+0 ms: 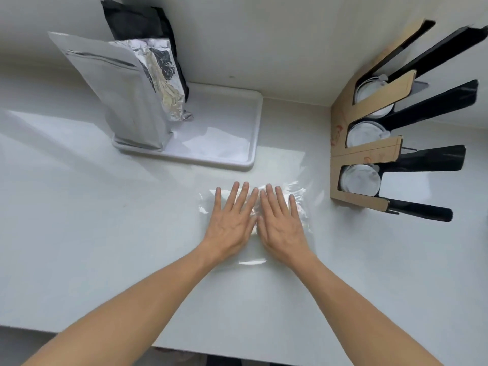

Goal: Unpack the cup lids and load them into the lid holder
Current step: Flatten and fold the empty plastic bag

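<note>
A clear plastic bag [299,196] lies flat on the white counter [79,220] in the middle of the view. My left hand [231,220] and my right hand [281,223] press on it side by side, palms down, fingers straight. What the bag holds is hidden under my hands. At the right stands the cardboard and black lid holder [340,128] with three slots. Each slot has white cup lids [360,180] in it.
A white tray [237,122] sits at the back centre. On it stand a silver foil pouch [126,96] and a black bag [137,19] behind it. The counter's front edge runs below my forearms.
</note>
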